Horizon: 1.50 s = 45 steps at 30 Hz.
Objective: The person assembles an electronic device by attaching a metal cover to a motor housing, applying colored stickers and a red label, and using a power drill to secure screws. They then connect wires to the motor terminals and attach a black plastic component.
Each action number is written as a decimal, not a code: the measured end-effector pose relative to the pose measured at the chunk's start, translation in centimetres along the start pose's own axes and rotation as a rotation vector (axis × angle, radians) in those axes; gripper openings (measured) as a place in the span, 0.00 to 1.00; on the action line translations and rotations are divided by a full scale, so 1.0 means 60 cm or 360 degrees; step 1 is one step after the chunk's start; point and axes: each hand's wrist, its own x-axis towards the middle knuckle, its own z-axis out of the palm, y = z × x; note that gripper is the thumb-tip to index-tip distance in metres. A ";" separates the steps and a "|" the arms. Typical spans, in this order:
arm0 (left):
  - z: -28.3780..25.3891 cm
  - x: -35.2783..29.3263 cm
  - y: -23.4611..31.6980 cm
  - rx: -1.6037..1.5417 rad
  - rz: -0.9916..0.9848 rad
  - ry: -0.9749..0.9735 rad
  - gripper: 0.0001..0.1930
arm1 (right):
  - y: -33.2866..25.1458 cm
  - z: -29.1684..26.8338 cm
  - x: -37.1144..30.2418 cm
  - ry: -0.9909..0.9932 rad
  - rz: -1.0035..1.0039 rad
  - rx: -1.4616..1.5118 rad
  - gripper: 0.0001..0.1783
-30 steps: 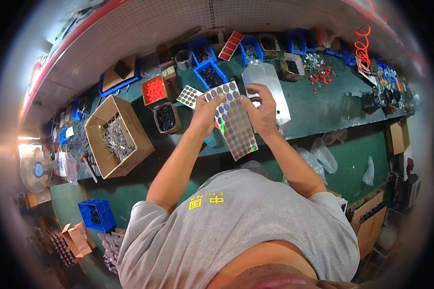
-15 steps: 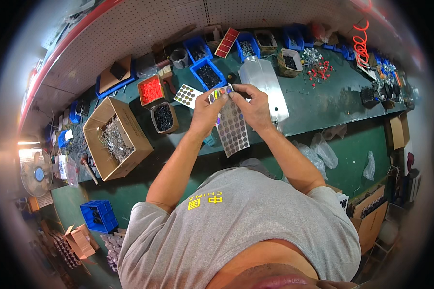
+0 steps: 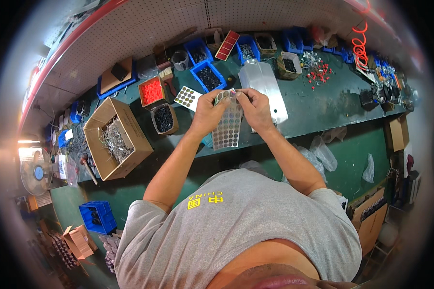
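A long sheet of round, shiny stickers (image 3: 226,131) hangs down from between my hands over the workbench's near edge. My left hand (image 3: 209,113) pinches the sheet's upper left side. At its top right corner, my right hand (image 3: 256,111) has thumb and fingers closed; a small bright sticker edge shows by the thumb, too small to tell if it is peeled off. Behind my right hand lies a silver metal housing (image 3: 266,79). Left of my left hand, a white card with dark round stickers (image 3: 187,98) rests on the bench.
On the green bench (image 3: 318,108) stand a blue bin of black parts (image 3: 208,76), a box of red caps (image 3: 151,91), a box of black pieces (image 3: 164,119) and a large carton of metal pieces (image 3: 118,139). Red-tipped parts (image 3: 319,74) lie at the right. A red coiled hose (image 3: 360,45) hangs there.
The sheet's lower end has swung to the left and hangs straighter. My hands have come slightly lower, and the fingers have shifted at the sheet's top edge.
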 end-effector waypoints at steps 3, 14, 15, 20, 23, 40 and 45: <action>0.003 0.003 -0.008 0.0113 0.0125 0.0051 0.07 | -0.005 0.001 -0.002 0.0011 -0.0136 -0.0149 0.13; 0.006 -0.009 -0.005 0.0200 0.0177 0.0040 0.14 | 0.008 -0.005 0.004 0.0046 0.0317 0.0501 0.13; 0.008 -0.009 -0.005 0.0219 0.0258 0.0058 0.16 | 0.004 -0.006 0.005 0.0095 0.0312 0.0509 0.13; 0.003 -0.021 0.009 0.0501 0.0105 -0.0136 0.28 | 0.005 -0.012 0.013 0.0342 0.0002 -0.0041 0.12; 0.014 -0.020 0.003 0.0438 0.0184 -0.0169 0.31 | 0.006 -0.004 0.003 0.0305 -0.0358 -0.0256 0.10; 0.010 -0.014 -0.005 0.0081 -0.0015 -0.0368 0.31 | -0.031 -0.054 0.021 -0.0072 0.0183 0.0257 0.17; 0.026 -0.005 -0.004 0.0332 0.0054 -0.0356 0.32 | -0.003 -0.084 0.044 -0.0194 0.0293 0.0273 0.24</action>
